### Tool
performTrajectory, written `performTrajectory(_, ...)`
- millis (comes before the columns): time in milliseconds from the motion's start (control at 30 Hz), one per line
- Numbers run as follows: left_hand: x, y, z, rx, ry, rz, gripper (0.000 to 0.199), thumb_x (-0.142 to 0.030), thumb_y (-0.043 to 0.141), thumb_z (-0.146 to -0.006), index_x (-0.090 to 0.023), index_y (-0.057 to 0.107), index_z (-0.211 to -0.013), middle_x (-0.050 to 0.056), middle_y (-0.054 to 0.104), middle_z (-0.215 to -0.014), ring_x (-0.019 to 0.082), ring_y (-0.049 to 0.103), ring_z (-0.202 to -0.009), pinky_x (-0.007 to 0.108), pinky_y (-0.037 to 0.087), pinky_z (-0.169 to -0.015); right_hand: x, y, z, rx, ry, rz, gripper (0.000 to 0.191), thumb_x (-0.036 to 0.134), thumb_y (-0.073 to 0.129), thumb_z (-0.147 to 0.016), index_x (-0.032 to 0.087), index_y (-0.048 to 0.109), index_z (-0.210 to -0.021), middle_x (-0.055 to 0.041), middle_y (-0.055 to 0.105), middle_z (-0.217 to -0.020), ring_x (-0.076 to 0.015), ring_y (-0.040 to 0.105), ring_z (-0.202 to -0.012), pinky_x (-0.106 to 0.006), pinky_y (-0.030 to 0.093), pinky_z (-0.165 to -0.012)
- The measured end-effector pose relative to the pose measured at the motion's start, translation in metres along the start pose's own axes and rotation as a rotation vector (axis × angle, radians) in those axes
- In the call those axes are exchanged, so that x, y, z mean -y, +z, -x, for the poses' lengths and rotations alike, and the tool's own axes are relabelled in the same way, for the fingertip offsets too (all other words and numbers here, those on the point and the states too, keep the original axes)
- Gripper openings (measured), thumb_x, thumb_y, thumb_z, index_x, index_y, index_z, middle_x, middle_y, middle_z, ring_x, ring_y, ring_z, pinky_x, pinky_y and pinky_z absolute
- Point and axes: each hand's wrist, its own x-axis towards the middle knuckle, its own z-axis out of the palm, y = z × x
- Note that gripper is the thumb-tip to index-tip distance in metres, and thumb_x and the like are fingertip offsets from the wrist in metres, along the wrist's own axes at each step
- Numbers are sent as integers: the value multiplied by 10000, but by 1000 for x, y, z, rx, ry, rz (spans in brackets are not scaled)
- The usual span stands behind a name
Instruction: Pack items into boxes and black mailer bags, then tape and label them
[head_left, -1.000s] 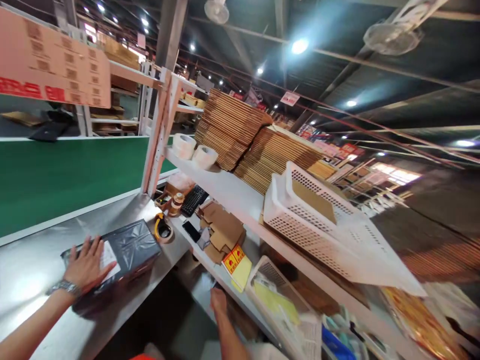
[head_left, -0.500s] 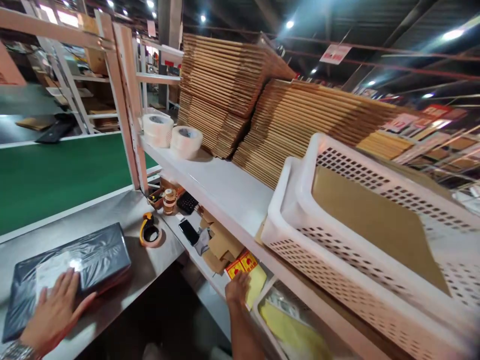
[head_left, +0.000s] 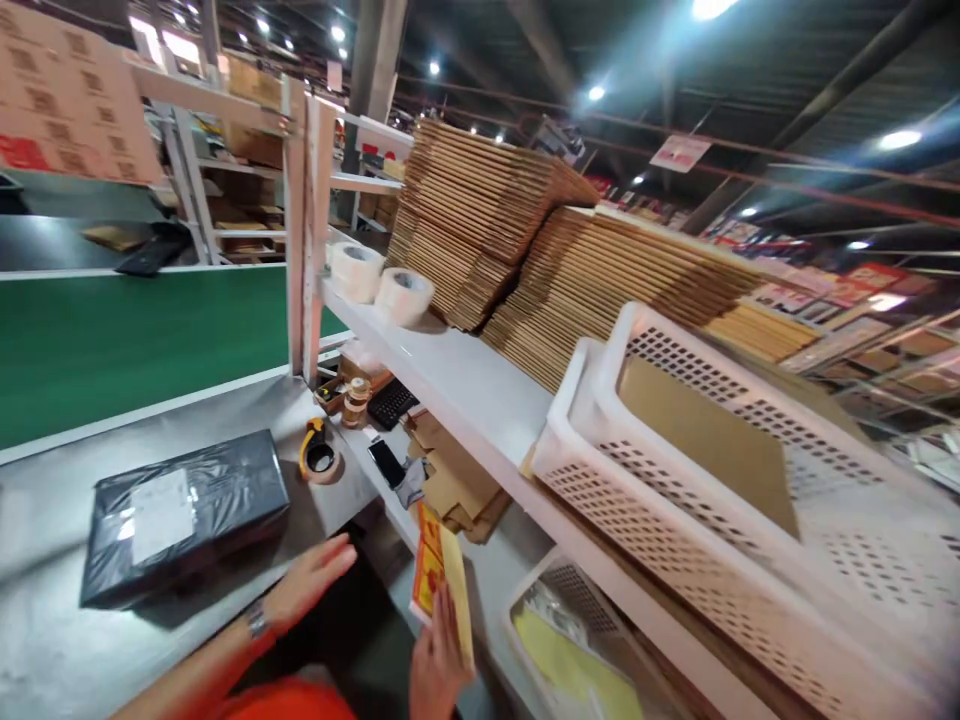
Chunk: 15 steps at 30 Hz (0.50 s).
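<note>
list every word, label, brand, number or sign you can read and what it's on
Nothing reads clearly enough to quote.
White label on the black parcel: too small, blurred.
Red-yellow sheets in the right hand: blurred.
Printed panel, upper left: red lettering, blurred.
Hanging sign: too small.
Background red signs: blurred.

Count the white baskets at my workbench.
3 visible: one outer basket on the white shelf, an inner basket nested in it, and a lower basket below the shelf, right of your right hand. More could be hidden.
</note>
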Motion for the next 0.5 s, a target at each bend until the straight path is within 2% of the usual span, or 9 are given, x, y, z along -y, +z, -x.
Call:
performTrajectory(33, -6, 10, -4, 52, -34, 140, 993, -913, 626, -851, -212, 712, -1549, 184, 714, -1600, 375, 693, -1466, 518, 610, -1171, 17, -1, 9, 11, -137, -42, 665, 382, 434, -1107, 523, 390, -1755, -42, 806, -1480, -462, 749, -1352, -755, 708, -1041)
performTrajectory(100, -9, 22, -10, 115, -39, 323, 951, -888, 800, -698, -149, 829, -1297, 206, 849, -1292, 375, 809, -1202, 491, 656, -1033, 51, -3, 16, 81, -373, -114, 751, 246, 459, -1079, 494, 343, -1778, -41, 789, -1507, -423, 764, -1344, -700, 732, -1032)
performTrajectory(167, -3, 20, -10, 25, -12, 371, 769, -810, 895, -587, -130, 834, -941, 145, 845, -920, 319, 811, -911, 454, 654, -909, 85, -5, 11, 150, -536, -154, 809, 131, 479, -1027, 410, 384, -1780, -69, 788, -1509, -370, 775, -1349, -595, 741, -1050)
performTrajectory(233, 7, 6, -3, -86, 5, 357, 610, -724, 911, -566, -164, 757, -751, 70, 762, -737, 266, 746, -772, 421, 627, -831, 118, -8, -4, 224, -600, -207, 830, 90, 477, -991, 349, 406, -1777, -91, 726, -1597, -352, 707, -1458, -576, 699, -1125)
performTrajectory(300, 15, -15, 12, -96, 43, 298, 490, -637, 873, -632, -178, 749, -748, 41, 743, -729, 250, 712, -763, 396, 602, -800, 150, -9, -23, 295, -611, -258, 802, 106, 476, -995, 324, 429, -1765, -98, 613, -1717, -361, 591, -1581, -620, 629, -1208)
performTrajectory(367, 21, -38, 31, -70, 116, 148, 367, -542, 797, -730, -179, 765, -778, 40, 751, -758, 243, 692, -760, 370, 574, -770, 177, -4, -45, 343, -642, -283, 753, 148, 518, -1028, 323, 444, -1757, -99, 557, -1765, -371, 515, -1640, -641, 588, -1244)
performTrajectory(433, 26, -59, 52, -96, 190, -80, 284, -455, 707, -813, -181, 768, -766, 58, 753, -761, 238, 671, -739, 358, 544, -749, 198, 8, -63, 395, -724, -305, 732, 201, 601, -1053, 343, 449, -1754, -98, 599, -1733, -361, 553, -1616, -601, 615, -1223)
performTrajectory(500, 31, -75, 72, -153, 243, -255, 235, -406, 669, -838, -211, 777, -765, 78, 763, -755, 243, 665, -724, 365, 521, -740, 215, 25, -73, 473, -821, -386, 712, 258, 668, -1058, 374, 481, -1734, -85, 684, -1654, -331, 674, -1511, -517, 676, -1156)
